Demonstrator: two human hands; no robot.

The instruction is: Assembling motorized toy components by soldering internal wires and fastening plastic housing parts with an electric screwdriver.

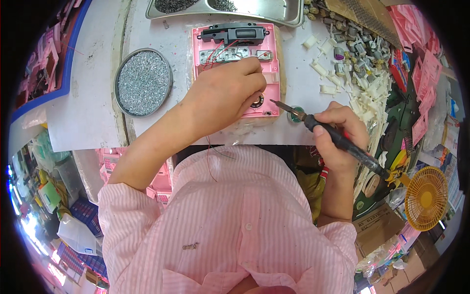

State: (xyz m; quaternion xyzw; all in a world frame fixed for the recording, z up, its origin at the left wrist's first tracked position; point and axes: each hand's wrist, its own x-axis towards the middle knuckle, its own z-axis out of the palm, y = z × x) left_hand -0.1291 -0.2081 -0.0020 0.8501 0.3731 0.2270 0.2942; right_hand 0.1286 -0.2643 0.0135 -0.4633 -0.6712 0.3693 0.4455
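Note:
A pink plastic casing (273, 44) lies on the table in front of me, with a black plastic part (240, 33) along its far side. Metal contact strips (230, 54) with thin red wires sit below that part, and a small round speaker (257, 101) is near the casing's close edge. My left hand (230, 88) rests over the casing, fingers curled together; whatever they pinch is hidden beneath them. In my right hand (342, 132) is a soldering iron (333, 134), its tip pointing left, at the casing's near right corner. A small round green-rimmed container (295, 114) stands under the iron.
A round metal dish (143, 82) full of small screws stands at left. A metal tray (274, 11) with springs lies at the far edge. White plastic pieces and small motors (362, 63) are heaped at right, near a yellow fan (426, 198). Thin wires (209, 157) hang over the table's near edge.

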